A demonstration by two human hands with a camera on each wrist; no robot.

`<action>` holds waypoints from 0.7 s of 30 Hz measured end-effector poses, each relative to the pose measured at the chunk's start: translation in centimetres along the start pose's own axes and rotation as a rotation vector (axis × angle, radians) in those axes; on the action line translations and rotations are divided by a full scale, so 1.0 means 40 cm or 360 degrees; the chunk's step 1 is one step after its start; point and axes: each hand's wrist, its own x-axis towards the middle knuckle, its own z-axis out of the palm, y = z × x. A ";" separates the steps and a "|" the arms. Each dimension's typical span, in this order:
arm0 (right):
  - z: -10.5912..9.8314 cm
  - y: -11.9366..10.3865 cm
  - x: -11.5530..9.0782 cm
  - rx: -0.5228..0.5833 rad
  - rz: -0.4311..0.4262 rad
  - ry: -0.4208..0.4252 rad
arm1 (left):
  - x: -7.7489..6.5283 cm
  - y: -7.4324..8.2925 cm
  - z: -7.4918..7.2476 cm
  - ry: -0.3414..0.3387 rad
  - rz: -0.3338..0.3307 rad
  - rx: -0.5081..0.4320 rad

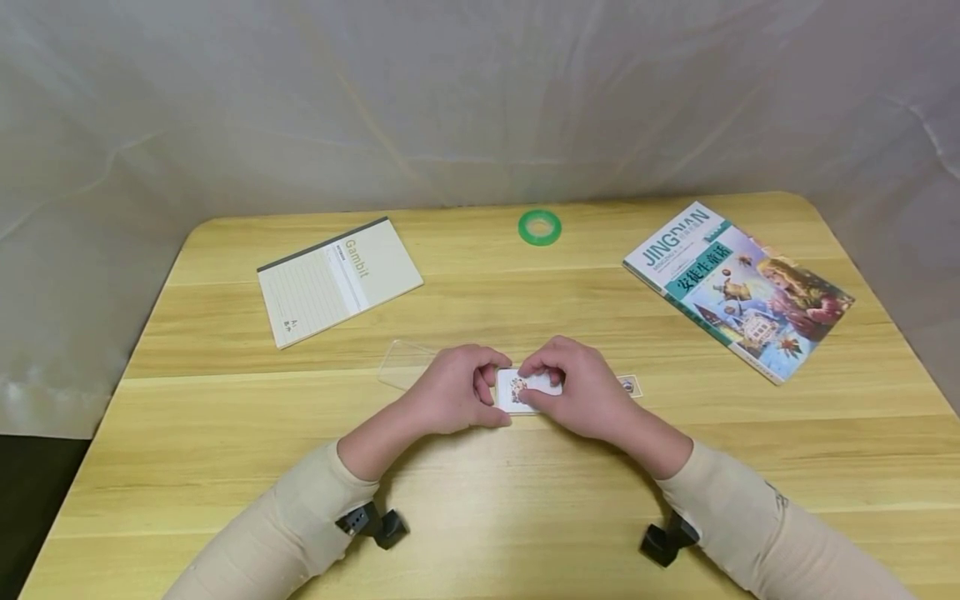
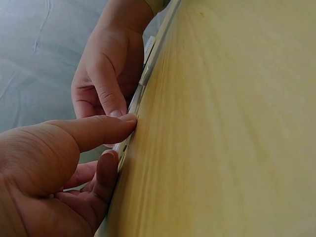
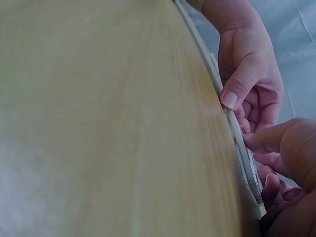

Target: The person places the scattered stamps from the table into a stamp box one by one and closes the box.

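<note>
A small flat white card (image 1: 505,400) with a brownish printed picture lies at the middle front of the table. It seems to sit in a shallow pale case (image 3: 249,170), seen edge-on from the right wrist. My left hand (image 1: 455,390) grips the left end, thumb along the near edge and fingers at the far side. Over the right part, my right hand (image 1: 581,390) has its thumb and curled fingers on the card's face, pinching it. Beside the left hand lies a clear plastic rectangle (image 1: 401,364), partly covered. A small bordered picture card (image 1: 632,386) pokes out behind the right hand.
On the wooden table (image 1: 480,517), a beige notebook (image 1: 341,283) lies at back left. A green tape roll (image 1: 540,227) is at the back middle, and a colourful book (image 1: 738,292) at the right. A pale curtain (image 1: 480,100) hangs behind the table.
</note>
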 end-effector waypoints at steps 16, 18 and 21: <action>0.000 0.001 0.007 -0.0008 -0.0029 -0.0043 | 0.000 -0.001 0.000 0.0005 0.0015 0.0013; 0.000 0.000 0.008 -0.0006 -0.0024 -0.0046 | 0.000 -0.001 0.000 0.0003 0.0013 0.0016; 0.000 0.000 0.009 -0.0007 -0.0018 -0.0048 | -0.001 -0.001 0.000 0.0003 0.0013 0.0020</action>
